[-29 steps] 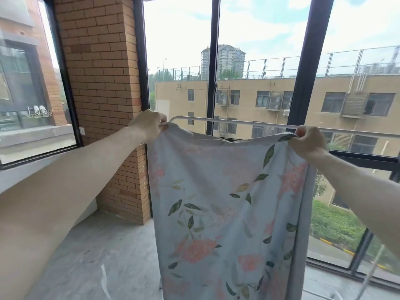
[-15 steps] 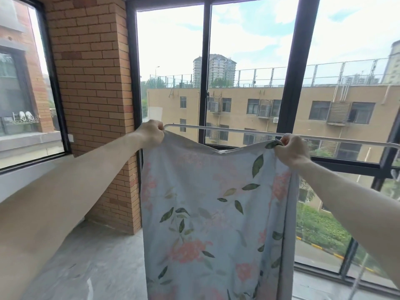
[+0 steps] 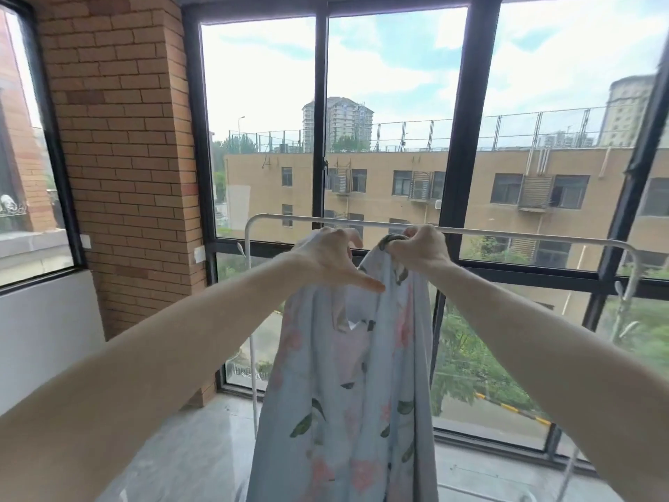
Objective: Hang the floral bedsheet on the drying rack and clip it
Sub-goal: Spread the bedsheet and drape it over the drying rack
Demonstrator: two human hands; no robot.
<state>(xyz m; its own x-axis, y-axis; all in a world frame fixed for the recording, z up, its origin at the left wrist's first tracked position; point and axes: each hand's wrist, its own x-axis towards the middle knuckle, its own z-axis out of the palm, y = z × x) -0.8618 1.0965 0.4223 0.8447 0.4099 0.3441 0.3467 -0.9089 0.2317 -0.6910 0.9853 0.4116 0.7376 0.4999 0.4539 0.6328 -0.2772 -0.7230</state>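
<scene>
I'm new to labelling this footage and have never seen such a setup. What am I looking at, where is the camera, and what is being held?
No machine here: a person wears one wide-angle camera on the head, looking forward and down along both arms. The left hand and right hand are close together, each with a grip on the top edge of a floral bedsheet, which hangs bunched below them. Just beyond is the white rail of a drying rack, standing before large windows. The sheet does not look draped over the rail yet, and no clip is on it.

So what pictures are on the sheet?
Pink flowers and green leaves on pale blue bedsheet, seen clearly in the head view.
</scene>
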